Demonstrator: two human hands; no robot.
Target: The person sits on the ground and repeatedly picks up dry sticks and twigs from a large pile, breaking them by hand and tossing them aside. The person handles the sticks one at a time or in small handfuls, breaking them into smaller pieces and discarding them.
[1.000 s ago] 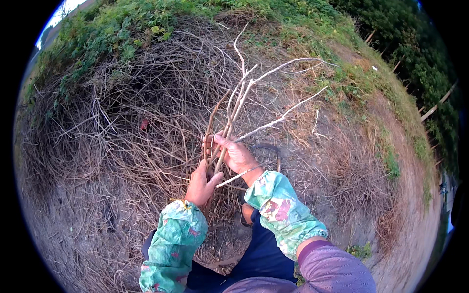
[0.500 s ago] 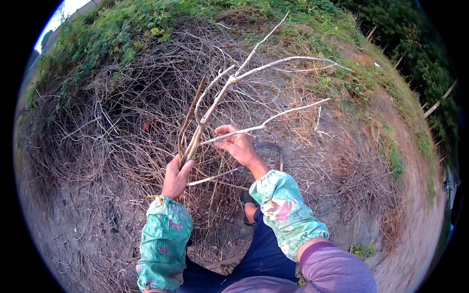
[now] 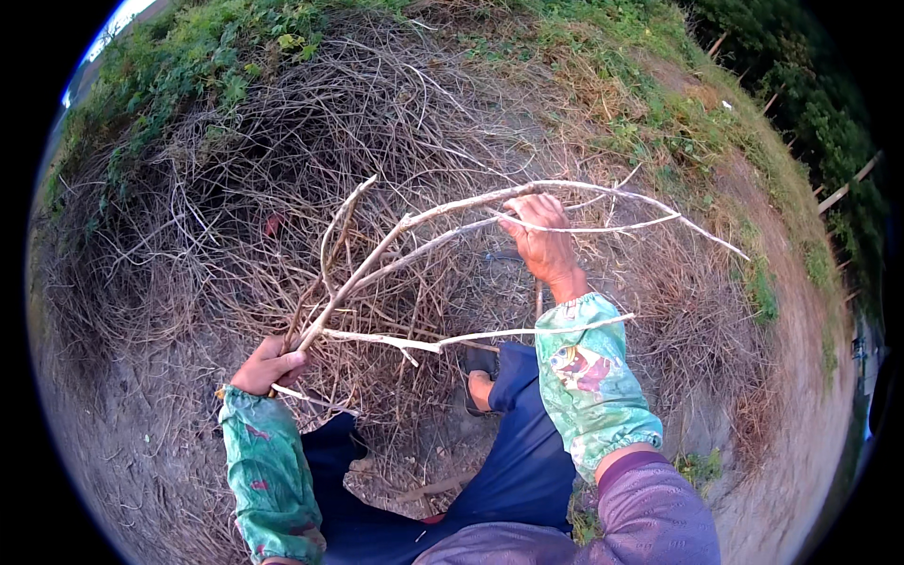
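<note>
we're mid-pull on a bundle of pale dry branches [image 3: 395, 240], working it loose from the brush pile [image 3: 282, 160] that fills the upper left and centre of the frame.

left hand [image 3: 268, 365], lower left: fingers curled tight round the butt ends of the bundle, where the stems converge. grip looks solid.

right hand [image 3: 541, 240], centre right: fingers wrapped over two or three of the thin upper stems, roughly mid-length, thumb side hidden so we can't tell how firmly it clamps.

bundle position: it runs from the left hand up and right across the centre; the forked tips fan out past the right hand toward the right of the frame. one side branch [image 3: 471, 336] sticks out low, crossing just in front of the right sleeve [image 3: 589, 377]. most of the bundle seems to sit above the pile, though we can't tell whether the lower stems near the left hand are free of the tangle.

our read on the step: gathering/separating, not yet clear. next move, as we judge it, calls for keeping the butt-end grip fixed, collecting the splayed tips into the right hand, and watching that low side branch for snagging on sleeve or leg [image 3: 508, 452].

ground round the feet is bare dirt with dry litter; grass bank [image 3: 659, 104] along the upper right.
</note>
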